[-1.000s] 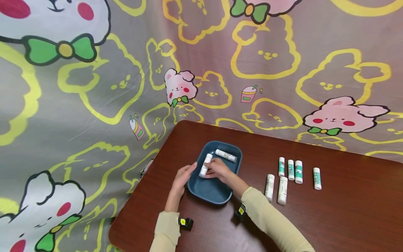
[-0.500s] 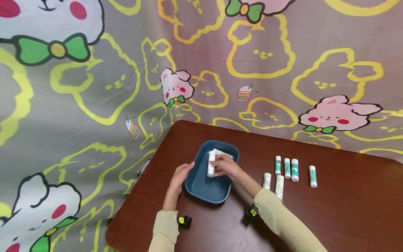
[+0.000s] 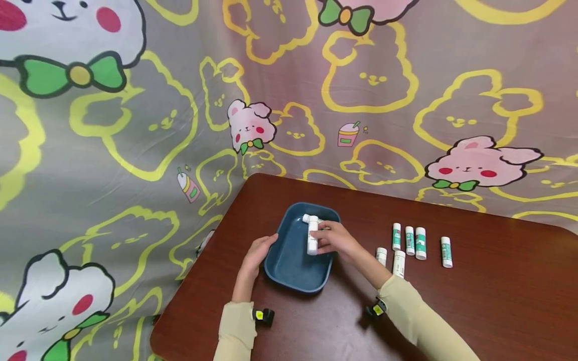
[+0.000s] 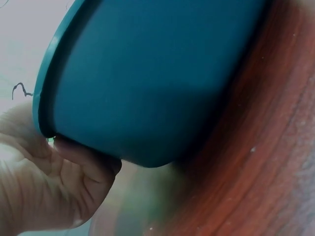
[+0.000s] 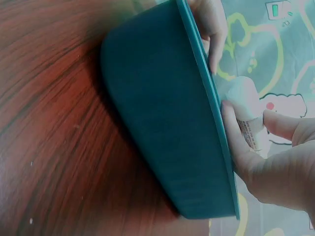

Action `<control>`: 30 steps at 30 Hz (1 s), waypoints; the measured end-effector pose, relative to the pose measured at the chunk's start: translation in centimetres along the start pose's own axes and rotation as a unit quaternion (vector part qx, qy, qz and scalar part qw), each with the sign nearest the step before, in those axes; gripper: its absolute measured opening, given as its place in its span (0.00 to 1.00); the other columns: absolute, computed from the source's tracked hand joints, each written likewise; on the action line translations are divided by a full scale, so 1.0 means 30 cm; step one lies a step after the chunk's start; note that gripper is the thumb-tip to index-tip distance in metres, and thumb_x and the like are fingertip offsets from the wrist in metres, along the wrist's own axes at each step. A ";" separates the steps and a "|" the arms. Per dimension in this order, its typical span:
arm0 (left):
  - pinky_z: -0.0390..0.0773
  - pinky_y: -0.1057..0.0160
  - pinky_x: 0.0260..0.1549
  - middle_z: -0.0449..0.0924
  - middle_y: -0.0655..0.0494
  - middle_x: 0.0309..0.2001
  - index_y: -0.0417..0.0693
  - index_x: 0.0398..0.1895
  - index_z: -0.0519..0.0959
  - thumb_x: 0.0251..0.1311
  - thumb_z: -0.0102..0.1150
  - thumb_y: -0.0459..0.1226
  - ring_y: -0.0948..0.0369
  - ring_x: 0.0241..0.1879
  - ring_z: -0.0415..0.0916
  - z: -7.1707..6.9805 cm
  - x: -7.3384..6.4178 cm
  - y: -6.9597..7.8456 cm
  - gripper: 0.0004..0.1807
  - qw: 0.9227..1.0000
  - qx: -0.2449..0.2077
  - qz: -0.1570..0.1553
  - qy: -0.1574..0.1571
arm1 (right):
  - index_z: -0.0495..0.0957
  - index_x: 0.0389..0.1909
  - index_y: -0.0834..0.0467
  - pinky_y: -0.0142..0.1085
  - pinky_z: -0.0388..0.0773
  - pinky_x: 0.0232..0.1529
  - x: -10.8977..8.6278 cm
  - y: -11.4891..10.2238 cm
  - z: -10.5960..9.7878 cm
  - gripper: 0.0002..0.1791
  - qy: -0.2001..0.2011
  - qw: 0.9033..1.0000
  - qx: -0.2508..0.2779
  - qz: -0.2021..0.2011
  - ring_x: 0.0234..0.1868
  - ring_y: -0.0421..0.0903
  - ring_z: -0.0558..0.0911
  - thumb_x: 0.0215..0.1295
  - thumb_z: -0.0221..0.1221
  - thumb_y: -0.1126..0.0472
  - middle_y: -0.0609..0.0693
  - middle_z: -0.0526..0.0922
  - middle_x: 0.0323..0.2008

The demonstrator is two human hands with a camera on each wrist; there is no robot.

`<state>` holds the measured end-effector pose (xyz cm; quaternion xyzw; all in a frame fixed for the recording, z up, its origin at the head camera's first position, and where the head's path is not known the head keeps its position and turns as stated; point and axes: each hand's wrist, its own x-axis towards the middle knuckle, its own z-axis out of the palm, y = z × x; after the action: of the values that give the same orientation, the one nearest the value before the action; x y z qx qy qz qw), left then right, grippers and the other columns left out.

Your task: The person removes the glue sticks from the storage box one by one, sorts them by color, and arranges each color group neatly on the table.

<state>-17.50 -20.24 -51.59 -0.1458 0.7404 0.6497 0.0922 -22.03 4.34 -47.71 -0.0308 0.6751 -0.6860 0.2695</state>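
In the head view, a dark blue plastic tray point(image 3: 289, 273) stands on the table. My right hand point(image 3: 338, 240) pinches a white glue stick point(image 3: 312, 235) between thumb and fingers, upright over the tray's right half. The right wrist view shows small print on this glue stick point(image 5: 249, 130), above the rim. Behind it lies another white glue stick point(image 3: 306, 218) in the tray, mostly hidden by the held one and my hand. My left hand point(image 3: 258, 253) grips the tray's left rim. In the left wrist view, its fingers point(image 4: 93, 162) bend against the outer wall.
Right of the tray, several glue sticks with green labels point(image 3: 420, 243) lie on the brown table point(image 3: 496, 281). Two whiter ones point(image 3: 399, 263) lie nearer, partly hidden by the right sleeve point(image 3: 415, 306). A patterned curtain point(image 3: 289, 75) hangs behind the table.
My right hand has moved the glue stick rightward within the tray and turned it from slanted to upright. It now covers most of the lying stick. The left hand stays at the rim.
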 end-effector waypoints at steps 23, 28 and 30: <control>0.66 0.64 0.25 0.67 0.57 0.20 0.42 0.25 0.74 0.74 0.58 0.43 0.61 0.22 0.66 0.010 0.003 -0.013 0.19 1.000 -0.013 0.025 -0.008 | 0.69 0.58 0.72 0.41 0.86 0.37 -0.111 -0.005 -0.155 0.20 0.033 0.999 -0.017 -0.013 0.32 0.45 0.84 0.75 0.60 0.61 0.54 0.79 0.37; 0.68 0.63 0.29 0.68 0.55 0.21 0.39 0.26 0.75 0.75 0.58 0.43 0.59 0.24 0.68 0.019 -0.005 -0.017 0.20 0.999 -0.029 0.034 0.002 | 0.68 0.58 0.71 0.41 0.86 0.37 -0.128 0.003 -0.186 0.21 0.046 0.999 -0.016 -0.007 0.32 0.45 0.83 0.75 0.60 0.61 0.54 0.77 0.38; 0.68 0.62 0.30 0.68 0.55 0.21 0.38 0.26 0.75 0.75 0.59 0.43 0.59 0.25 0.69 0.021 -0.008 -0.018 0.20 0.999 -0.029 0.037 0.006 | 0.67 0.60 0.72 0.41 0.86 0.38 -0.133 0.008 -0.200 0.22 0.045 0.999 -0.014 -0.007 0.33 0.45 0.83 0.75 0.60 0.61 0.54 0.77 0.39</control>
<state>-17.13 -19.64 -52.10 -0.1251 0.7264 0.6732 0.0592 -20.97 11.45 -47.16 -0.0081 0.6961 -0.6788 0.2337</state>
